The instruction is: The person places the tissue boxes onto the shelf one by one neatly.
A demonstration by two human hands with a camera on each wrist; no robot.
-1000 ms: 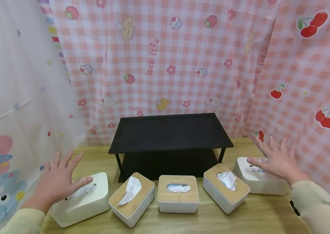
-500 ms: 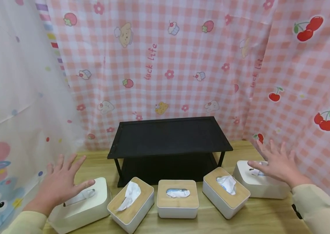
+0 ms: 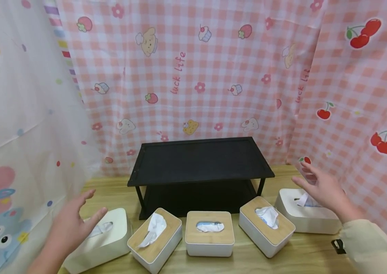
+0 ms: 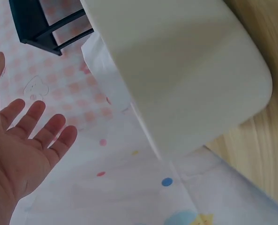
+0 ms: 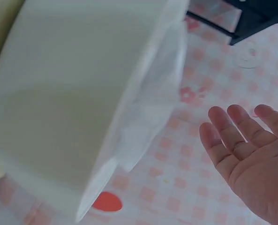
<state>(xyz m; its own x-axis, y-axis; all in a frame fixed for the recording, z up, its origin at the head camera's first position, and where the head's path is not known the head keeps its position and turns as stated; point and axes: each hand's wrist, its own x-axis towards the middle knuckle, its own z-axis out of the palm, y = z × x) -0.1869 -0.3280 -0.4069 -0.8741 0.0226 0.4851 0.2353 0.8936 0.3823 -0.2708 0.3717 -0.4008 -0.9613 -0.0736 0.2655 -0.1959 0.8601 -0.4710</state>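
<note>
My left hand (image 3: 71, 224) hovers over the white tissue box (image 3: 111, 239) at the far left, fingers apart and holding nothing. In the left wrist view its palm shows beside that box's side wall (image 4: 190, 75). At the far right my right hand (image 3: 327, 190) hangs above another white tissue box (image 3: 306, 217), also holding nothing. Its loosely bent fingers (image 5: 228, 131) stand apart from the box in the right wrist view. Three tissue boxes with wooden lids lie between: a left one (image 3: 166, 226), a middle one (image 3: 209, 238) and a right one (image 3: 248, 209). White tissue pokes from the slots.
Behind the boxes stands a black two-tier rack (image 3: 200, 160) on the wooden table (image 3: 245, 262). Pink checked cloth (image 3: 197, 110) hangs at the back and right, and a white printed curtain (image 3: 35, 114) on the left. A black clip-like piece (image 3: 338, 246) shows by the right sleeve.
Both hands have turned from spread, palm-down poses to more sideways ones, with fingers drawn closer together. The left sleeve has left the head view. The boxes and rack have stayed put.
</note>
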